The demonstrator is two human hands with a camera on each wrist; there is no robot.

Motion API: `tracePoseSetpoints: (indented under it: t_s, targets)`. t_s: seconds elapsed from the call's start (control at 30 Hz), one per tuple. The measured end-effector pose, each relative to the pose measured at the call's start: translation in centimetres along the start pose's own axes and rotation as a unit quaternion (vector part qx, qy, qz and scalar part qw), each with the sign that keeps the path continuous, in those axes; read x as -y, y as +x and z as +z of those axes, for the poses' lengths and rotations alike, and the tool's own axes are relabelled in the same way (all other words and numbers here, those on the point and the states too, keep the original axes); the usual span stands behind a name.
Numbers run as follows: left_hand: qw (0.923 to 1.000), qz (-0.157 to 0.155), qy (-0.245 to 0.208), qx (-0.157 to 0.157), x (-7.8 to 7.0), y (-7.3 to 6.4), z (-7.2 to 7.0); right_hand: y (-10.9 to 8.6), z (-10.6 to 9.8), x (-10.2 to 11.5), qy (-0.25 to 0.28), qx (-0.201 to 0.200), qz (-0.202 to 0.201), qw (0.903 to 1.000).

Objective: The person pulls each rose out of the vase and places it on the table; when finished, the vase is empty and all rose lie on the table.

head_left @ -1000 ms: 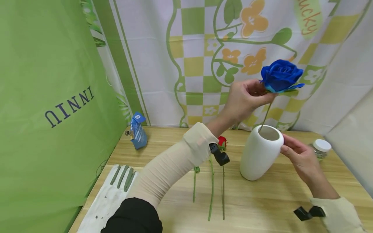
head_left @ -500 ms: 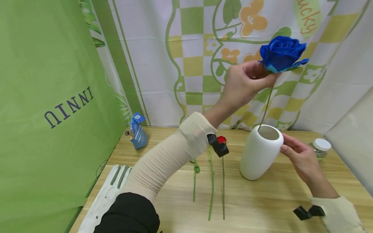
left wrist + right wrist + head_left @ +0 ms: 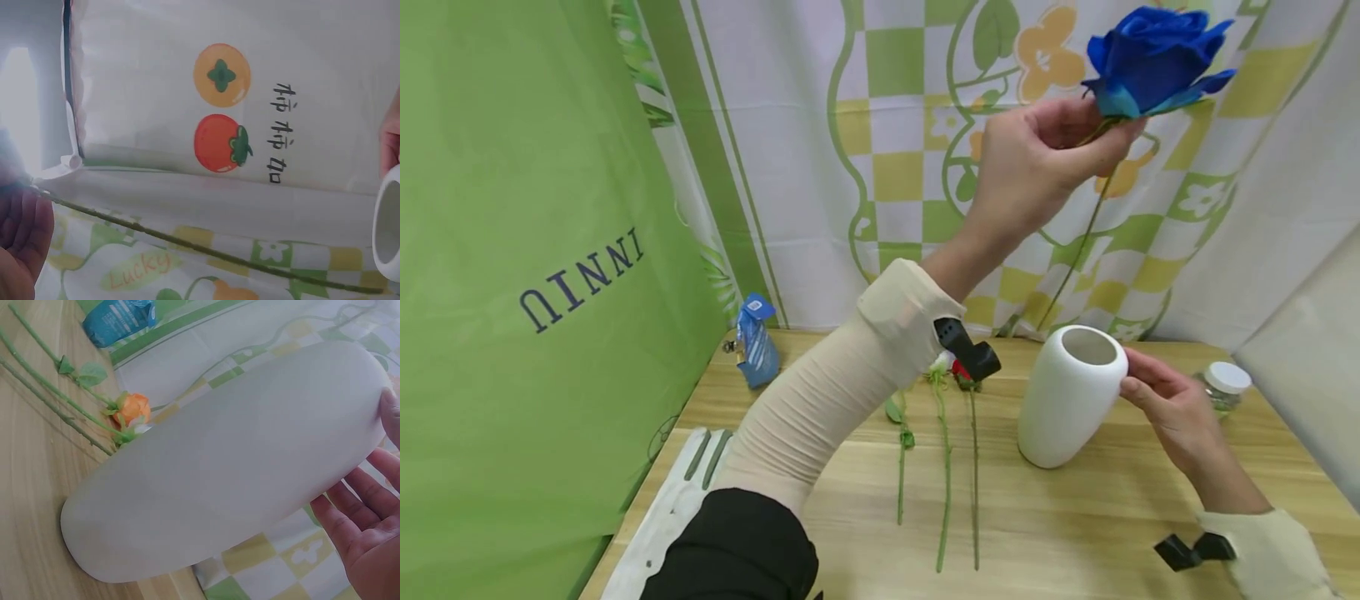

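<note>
High over the table, a blue rose [image 3: 1153, 62] is pinched just under its bloom by my left hand [image 3: 1033, 162]. Its long thin stem [image 3: 1086, 229] slants down to the left, and the lower end shows left of and above the mouth of a white vase [image 3: 1060, 417]. My right hand [image 3: 1180, 421] grips the vase near its rim from the right, thumb in front and fingers behind. In the left wrist view the stem [image 3: 187, 242] crosses toward the vase rim. A red rose [image 3: 961, 375], a white rose [image 3: 940, 367] and an orange rose [image 3: 132, 409] lie on the table.
Behind the right hand stands a lidded clear jar [image 3: 1225, 383]. A blue packet [image 3: 756, 342] sits at the back left, and a white glove-like item with grey-green stripes [image 3: 670, 508] lies at the left edge. A patterned curtain [image 3: 895, 175] hangs behind the wooden table [image 3: 1037, 533].
My left hand has risen with the blue rose, and the stem's lower end has come up out of the vase mouth to its left. My right hand and the vase have stayed put.
</note>
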State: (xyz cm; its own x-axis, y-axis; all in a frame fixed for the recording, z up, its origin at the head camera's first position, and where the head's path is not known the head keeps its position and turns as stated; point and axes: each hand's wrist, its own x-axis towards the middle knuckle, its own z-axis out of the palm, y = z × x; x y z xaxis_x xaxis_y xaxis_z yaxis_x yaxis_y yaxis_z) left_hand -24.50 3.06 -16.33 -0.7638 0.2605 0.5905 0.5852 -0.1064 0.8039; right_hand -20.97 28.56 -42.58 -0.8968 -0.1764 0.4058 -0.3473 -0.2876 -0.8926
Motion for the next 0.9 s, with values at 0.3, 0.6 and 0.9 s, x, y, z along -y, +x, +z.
tracePoseSetpoints:
  t_s: [0.3,0.6,0.9]
  targets:
    - [0.9912,-0.074,-0.033,-0.105,2.1,0.7,-1.7,0.4,0.3,-0.3,0.0,0.002,-0.003,1.0]
    - [0.9621,-0.202,-0.074,-0.167,7.1,0.7,-7.0,0.8,0.3,-0.5,0.011,0.001,-0.008,0.9999]
    - [0.9332,-0.298,-0.044,-0.196,11.7,-1.0,-11.0,0.3,-0.1,-0.2,0.021,-0.007,-0.016,0.9996]
